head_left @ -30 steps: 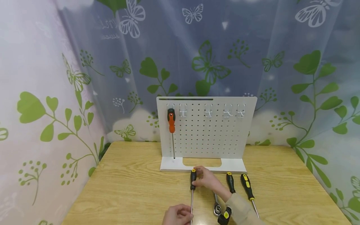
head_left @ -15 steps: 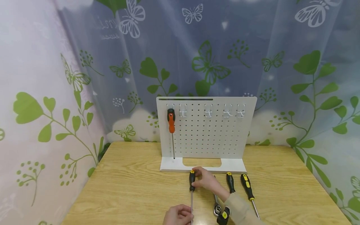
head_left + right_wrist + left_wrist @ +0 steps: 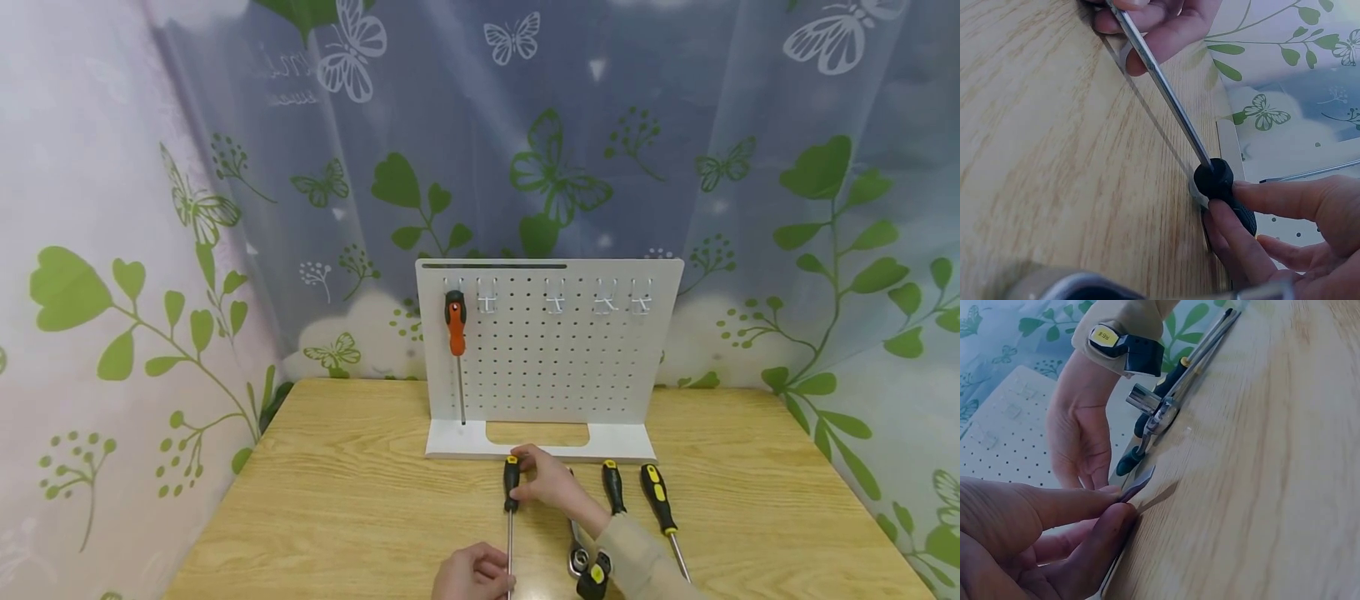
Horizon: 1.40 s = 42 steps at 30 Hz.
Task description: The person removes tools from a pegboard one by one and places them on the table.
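Between both hands is a flat-blade screwdriver [image 3: 512, 486] with a black and yellow handle, lying close above the table with its handle towards the pegboard. My right hand [image 3: 552, 481] pinches the handle between thumb and fingers. Near the tip, my left hand [image 3: 471, 573] pinches the thin metal shaft [image 3: 1169, 100]. The left wrist view shows the flat blade [image 3: 1141, 484] poking out past the left thumb and finger. Just right of the screwdriver lies a ratchet wrench [image 3: 577, 557], partly hidden by the right wrist's camera.
A white pegboard [image 3: 555, 358] with several clear hooks [image 3: 555, 298] stands at the back. An orange and black screwdriver [image 3: 456, 329] hangs at its left. Two more black and yellow screwdrivers [image 3: 612, 486] lie on the wooden table [image 3: 337, 500] to the right. A patterned curtain [image 3: 465, 125] surrounds the table.
The screwdriver's handle end has shifted slightly left and nearer to me, with the right hand still on it. Both hands keep their grip.
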{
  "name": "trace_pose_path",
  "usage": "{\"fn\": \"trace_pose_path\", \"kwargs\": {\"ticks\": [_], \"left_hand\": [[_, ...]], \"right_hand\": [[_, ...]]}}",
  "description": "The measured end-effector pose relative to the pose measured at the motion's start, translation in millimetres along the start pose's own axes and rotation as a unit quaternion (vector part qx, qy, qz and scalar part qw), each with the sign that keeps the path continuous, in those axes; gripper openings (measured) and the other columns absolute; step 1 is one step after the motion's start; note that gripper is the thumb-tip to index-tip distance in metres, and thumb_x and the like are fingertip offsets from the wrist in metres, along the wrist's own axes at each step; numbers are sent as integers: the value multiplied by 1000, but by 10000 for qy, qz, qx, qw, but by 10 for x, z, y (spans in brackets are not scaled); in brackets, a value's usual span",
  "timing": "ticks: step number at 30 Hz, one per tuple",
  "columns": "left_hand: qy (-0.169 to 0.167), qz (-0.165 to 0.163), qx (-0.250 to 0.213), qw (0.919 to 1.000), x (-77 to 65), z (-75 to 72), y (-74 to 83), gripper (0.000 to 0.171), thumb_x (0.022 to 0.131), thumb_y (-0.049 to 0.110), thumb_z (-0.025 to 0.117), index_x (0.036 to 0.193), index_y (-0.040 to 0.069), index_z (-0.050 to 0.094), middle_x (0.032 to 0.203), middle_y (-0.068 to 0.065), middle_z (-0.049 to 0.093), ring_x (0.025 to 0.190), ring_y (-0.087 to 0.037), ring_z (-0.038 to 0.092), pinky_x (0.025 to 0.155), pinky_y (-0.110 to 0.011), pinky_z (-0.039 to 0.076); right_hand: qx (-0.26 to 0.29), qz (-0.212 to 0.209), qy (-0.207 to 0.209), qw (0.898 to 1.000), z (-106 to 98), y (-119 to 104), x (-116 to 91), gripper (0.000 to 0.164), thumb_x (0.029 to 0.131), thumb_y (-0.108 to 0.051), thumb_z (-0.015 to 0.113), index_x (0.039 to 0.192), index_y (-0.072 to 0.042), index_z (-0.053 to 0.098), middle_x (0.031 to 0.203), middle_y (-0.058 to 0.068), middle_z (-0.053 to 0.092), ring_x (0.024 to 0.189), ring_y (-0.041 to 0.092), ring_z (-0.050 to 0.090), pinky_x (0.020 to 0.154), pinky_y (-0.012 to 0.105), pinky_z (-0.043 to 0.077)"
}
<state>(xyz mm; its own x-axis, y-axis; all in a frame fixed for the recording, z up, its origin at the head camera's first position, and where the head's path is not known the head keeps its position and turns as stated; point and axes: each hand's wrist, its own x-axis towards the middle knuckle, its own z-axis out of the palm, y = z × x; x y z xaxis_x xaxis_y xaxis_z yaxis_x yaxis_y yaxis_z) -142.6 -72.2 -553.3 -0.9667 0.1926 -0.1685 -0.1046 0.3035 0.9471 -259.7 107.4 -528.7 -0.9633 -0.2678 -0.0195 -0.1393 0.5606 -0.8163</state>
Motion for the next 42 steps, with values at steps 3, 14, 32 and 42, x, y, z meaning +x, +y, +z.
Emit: {"fn": "trace_pose_path", "kwargs": {"ticks": [3, 14, 32, 42], "left_hand": [[34, -6, 106, 9999, -5, -10, 9, 13, 83, 6, 80, 94, 3, 73, 77, -1, 72, 68, -13, 69, 61, -27, 58], [274, 31, 339, 9990, -6, 32, 2, 15, 84, 9, 80, 96, 6, 71, 73, 5, 66, 65, -11, 66, 57, -25, 55], [1021, 558, -537, 9918, 161, -256, 74, 14, 96, 4, 67, 105, -6, 69, 85, -7, 67, 71, -18, 70, 58, -26, 62], [1398, 1250, -547, 9807, 379, -445, 228, 20, 100, 9, 64, 111, -8, 68, 101, -21, 71, 85, -30, 73, 71, -27, 63]], "right_hand": [[9, 36, -31, 10000, 2, -5, 0, 61, 74, -1, 86, 129, -2, 60, 109, 16, 68, 103, 33, 64, 86, 46, 53], [-178, -63, 26, 9998, 2, -15, -1, 63, 72, -1, 87, 128, -1, 60, 107, 15, 69, 103, 33, 64, 87, 47, 53], [1187, -50, -93, 9929, -187, -194, 19, 49, 92, 2, 69, 137, 9, 50, 112, 26, 62, 81, 35, 72, 68, 44, 64], [1413, -817, 20, 9866, -343, -378, 158, 40, 101, -5, 61, 139, 4, 53, 123, 31, 59, 94, 40, 69, 82, 50, 62]]}}
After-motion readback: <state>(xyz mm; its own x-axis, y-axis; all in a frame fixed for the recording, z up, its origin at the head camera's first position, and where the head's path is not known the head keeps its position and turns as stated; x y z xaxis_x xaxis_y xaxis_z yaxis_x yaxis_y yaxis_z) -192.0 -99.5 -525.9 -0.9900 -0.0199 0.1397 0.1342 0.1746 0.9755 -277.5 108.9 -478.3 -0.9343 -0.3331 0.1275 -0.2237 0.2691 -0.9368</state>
